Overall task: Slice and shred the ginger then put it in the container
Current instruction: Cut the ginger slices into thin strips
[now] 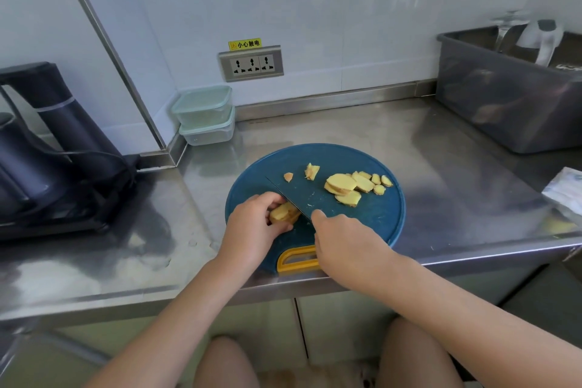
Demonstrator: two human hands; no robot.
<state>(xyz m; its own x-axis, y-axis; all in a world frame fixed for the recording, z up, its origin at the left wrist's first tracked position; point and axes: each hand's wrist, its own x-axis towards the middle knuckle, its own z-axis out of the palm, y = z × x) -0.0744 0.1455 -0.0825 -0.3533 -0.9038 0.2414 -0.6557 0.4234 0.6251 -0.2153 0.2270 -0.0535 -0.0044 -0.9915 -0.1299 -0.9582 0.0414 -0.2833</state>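
A round blue cutting board (371, 224) with a yellow handle lies at the counter's front edge. My left hand (252, 224) pins a ginger piece (283, 214) to the board's left part. My right hand (343, 239) grips a dark knife (289, 195); its blade runs up and left and meets the ginger at my left fingertips. Several cut ginger slices (349, 187) are heaped on the board's right part, with two small scraps (311, 172) near its far middle. Two stacked clear containers (204, 115) with pale green lids stand in the back corner.
A dark appliance (53, 151) fills the counter's left side. A grey plastic tub (504, 94) stands at the back right. A wall socket (251, 63) is above the containers. A white packet (565, 192) lies at the right edge. The steel counter edge runs just below the board.
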